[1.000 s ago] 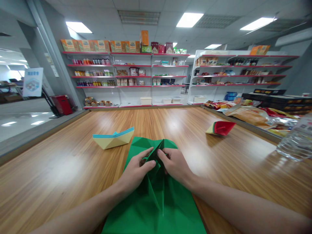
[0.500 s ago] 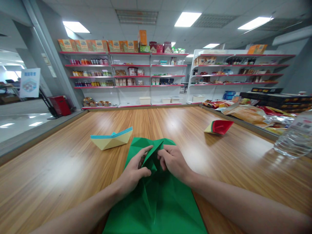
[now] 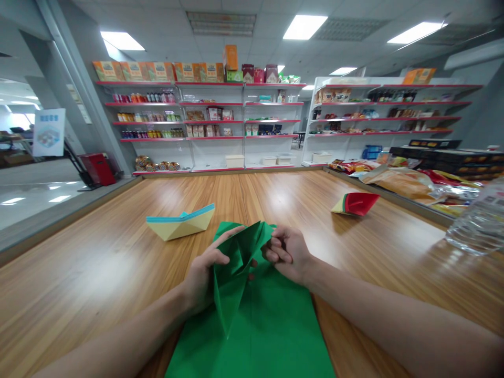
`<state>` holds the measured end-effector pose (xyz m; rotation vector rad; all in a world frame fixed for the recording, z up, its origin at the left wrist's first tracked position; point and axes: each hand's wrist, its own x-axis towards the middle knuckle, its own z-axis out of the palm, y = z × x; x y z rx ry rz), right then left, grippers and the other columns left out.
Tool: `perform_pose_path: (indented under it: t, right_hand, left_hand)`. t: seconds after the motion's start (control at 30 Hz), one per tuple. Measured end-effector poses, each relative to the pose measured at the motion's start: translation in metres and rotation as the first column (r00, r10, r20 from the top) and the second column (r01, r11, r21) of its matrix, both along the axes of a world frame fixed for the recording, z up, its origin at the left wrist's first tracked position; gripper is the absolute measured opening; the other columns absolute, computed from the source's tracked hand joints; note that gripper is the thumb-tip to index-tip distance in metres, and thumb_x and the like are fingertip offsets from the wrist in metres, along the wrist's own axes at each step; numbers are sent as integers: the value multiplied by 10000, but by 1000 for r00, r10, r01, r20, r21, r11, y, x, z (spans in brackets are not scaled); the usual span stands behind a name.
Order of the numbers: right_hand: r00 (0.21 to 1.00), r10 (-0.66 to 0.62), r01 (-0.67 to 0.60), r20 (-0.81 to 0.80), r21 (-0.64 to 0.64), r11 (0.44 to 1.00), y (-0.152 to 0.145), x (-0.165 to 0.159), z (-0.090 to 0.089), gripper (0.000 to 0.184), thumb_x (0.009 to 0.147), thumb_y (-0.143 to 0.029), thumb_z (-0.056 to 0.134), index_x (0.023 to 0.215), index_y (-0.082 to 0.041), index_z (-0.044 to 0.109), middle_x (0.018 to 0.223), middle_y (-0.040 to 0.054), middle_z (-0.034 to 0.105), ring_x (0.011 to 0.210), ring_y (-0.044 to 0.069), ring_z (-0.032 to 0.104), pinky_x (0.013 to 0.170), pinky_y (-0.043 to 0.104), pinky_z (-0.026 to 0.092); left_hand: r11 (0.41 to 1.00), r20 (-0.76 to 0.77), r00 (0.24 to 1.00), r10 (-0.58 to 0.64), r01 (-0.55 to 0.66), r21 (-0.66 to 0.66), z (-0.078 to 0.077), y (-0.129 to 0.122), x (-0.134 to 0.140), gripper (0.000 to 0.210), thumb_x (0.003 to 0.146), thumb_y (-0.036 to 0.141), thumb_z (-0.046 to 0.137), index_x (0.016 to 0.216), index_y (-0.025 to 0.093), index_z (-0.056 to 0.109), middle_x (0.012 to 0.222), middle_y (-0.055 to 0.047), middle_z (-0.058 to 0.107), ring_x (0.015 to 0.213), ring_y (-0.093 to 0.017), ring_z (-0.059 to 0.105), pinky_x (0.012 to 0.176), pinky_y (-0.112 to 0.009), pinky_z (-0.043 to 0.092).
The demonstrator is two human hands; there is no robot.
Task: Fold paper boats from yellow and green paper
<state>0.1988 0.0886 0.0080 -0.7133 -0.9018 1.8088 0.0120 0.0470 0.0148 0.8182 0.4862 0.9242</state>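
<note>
A large green sheet of paper (image 3: 275,331) with fold creases lies before me, its far part lifted and partly folded up. My left hand (image 3: 208,268) supports that raised part from the left, thumb on the near face and some fingers showing beneath it. At the upper right corner of the fold, my right hand (image 3: 289,252) pinches the green paper between thumb and curled fingers. Just beyond on the left stands a yellow and blue paper boat (image 3: 181,223). A red, green and yellow folded paper piece (image 3: 356,203) sits farther off to the right.
A clear plastic bottle (image 3: 476,223) stands at the right of the wooden table (image 3: 110,273). Snack packets (image 3: 405,184) and dark flat boxes (image 3: 452,157) lie past the raised right edge. Stocked shelves (image 3: 208,105) line the back.
The green fold has been lifted and spread wider. My left hand has shifted left and under it, while my right hand has moved slightly right, pulling at its corner.
</note>
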Motion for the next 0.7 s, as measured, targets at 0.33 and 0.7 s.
perform_pose_path:
  t: [0.33, 0.7]
  right_hand:
    - [735, -292, -33, 613, 462, 886, -25, -16, -1, 385, 809, -465, 527, 581, -156, 503, 424, -26, 471, 384, 86, 424, 399, 210, 282]
    - [554, -321, -209, 768, 502, 840, -28, -18, -6, 449, 847, -248, 396, 415, -160, 480, 383, 15, 499, 383, 96, 466, 433, 208, 334]
  left_hand:
    - [918, -277, 920, 278, -169, 359, -6, -8, 6, 778, 693, 126, 510, 1413, 265, 250, 1199, -43, 579, 1177, -290, 459, 1004, -434, 335]
    - [968, -88, 981, 171, -151, 202, -6, -5, 3, 749, 677, 134, 435, 1406, 236, 296, 1157, -66, 597, 878, -247, 599, 810, -415, 469]
